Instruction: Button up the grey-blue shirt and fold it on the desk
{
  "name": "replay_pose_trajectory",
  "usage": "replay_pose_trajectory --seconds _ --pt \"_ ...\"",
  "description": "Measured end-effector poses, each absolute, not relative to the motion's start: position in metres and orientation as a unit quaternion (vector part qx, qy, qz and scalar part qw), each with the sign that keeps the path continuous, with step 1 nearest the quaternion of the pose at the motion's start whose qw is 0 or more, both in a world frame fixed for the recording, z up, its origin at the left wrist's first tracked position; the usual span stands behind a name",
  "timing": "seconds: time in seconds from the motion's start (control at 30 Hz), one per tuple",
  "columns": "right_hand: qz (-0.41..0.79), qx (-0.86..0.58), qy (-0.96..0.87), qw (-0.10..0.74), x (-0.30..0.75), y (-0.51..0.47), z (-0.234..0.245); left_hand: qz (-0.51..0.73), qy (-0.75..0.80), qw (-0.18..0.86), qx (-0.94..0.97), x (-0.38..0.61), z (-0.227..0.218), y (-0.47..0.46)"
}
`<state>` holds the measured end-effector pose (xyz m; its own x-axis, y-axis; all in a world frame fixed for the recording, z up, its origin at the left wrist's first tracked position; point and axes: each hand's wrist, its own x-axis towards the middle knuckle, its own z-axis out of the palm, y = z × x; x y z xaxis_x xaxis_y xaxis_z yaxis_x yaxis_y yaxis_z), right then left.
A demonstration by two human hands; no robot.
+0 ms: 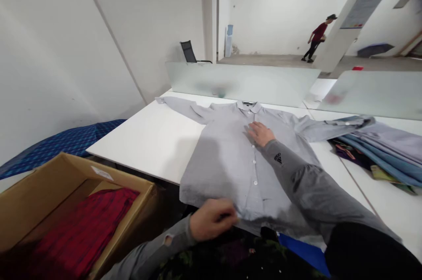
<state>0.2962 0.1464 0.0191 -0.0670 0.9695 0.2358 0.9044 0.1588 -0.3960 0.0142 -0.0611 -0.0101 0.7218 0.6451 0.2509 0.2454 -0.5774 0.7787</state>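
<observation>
A grey button-up shirt [224, 157] lies face up on the white table [154, 139], sleeves spread to both sides, collar at the far end. My left hand [212, 218] pinches the shirt's bottom hem at the near table edge. My right hand [260, 133] lies flat, fingers apart, on the chest of the shirt beside the button line, below the collar.
A cardboard box [46, 192] at the near left holds red cloth [82, 227]. A pile of folded clothes [385, 148] lies at the right of the table. Frosted glass dividers [244, 82] line the far edge. A person [318, 37] stands far off in the room.
</observation>
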Motion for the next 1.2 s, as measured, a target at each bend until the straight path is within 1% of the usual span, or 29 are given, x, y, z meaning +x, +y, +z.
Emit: replay_pose_trajectory --seconds 0.1,0.13,0.17,0.2,0.27,0.33,0.4,0.43,0.5,0.57,0.63,0.8,0.87,0.97,1.03,1.13,1.2 --pt "0.13 -0.557 -0.793 0.207 0.292 0.072 0.018 0.421 0.528 0.272 0.686 -0.035 -0.036 -0.072" --pt "0.145 -0.536 -0.808 0.198 0.29 0.043 0.016 0.453 0.591 0.244 0.622 -0.05 -0.046 -0.074" --pt "0.165 -0.501 -0.83 0.179 0.289 0.014 0.013 0.473 0.629 0.238 0.569 -0.062 -0.056 -0.075" --pt "0.173 -0.477 -0.845 0.167 0.287 -0.013 0.011 0.491 0.648 0.253 0.524 -0.071 -0.065 -0.075" --pt "0.185 -0.459 -0.853 0.166 0.286 -0.059 0.008 0.523 0.631 0.34 0.461 -0.077 -0.076 -0.069" --pt "0.175 -0.466 -0.843 0.202 0.285 -0.091 0.007 0.545 0.568 0.461 0.409 -0.072 -0.078 -0.061" --pt "0.141 -0.469 -0.839 0.237 0.283 -0.109 0.004 0.549 0.512 0.554 0.361 -0.064 -0.074 -0.054" --pt "0.12 -0.47 -0.841 0.239 0.283 -0.114 0.002 0.547 0.497 0.579 0.343 -0.06 -0.072 -0.053" --pt "0.084 -0.469 -0.856 0.202 0.28 -0.119 -0.005 0.547 0.501 0.579 0.338 -0.06 -0.071 -0.054" --pt "0.053 -0.477 -0.865 0.149 0.278 -0.121 -0.013 0.54 0.53 0.53 0.383 -0.068 -0.075 -0.058" --pt "0.025 -0.487 -0.865 0.122 0.276 -0.122 -0.018 0.516 0.558 0.468 0.451 -0.079 -0.082 -0.061" --pt "-0.003 -0.46 -0.875 0.155 0.275 -0.127 -0.02 0.459 0.589 0.381 0.545 -0.096 -0.097 -0.062" --pt "0.006 -0.449 -0.88 0.153 0.276 -0.132 -0.018 0.444 0.624 0.317 0.56 -0.098 -0.094 -0.066" --pt "0.054 -0.451 -0.876 0.164 0.281 -0.134 -0.008 0.452 0.662 0.167 0.574 -0.099 -0.075 -0.07" --pt "0.1 -0.447 -0.865 0.206 0.288 -0.125 0.005 0.468 0.623 0.089 0.62 -0.094 -0.053 -0.061" --pt "0.118 -0.453 -0.847 0.252 0.298 -0.084 0.028 0.447 0.534 0.027 0.717 -0.075 -0.018 -0.015" --pt "0.094 -0.477 -0.84 0.242 0.299 -0.039 0.037 0.403 0.497 -0.011 0.769 -0.058 0.001 0.036"
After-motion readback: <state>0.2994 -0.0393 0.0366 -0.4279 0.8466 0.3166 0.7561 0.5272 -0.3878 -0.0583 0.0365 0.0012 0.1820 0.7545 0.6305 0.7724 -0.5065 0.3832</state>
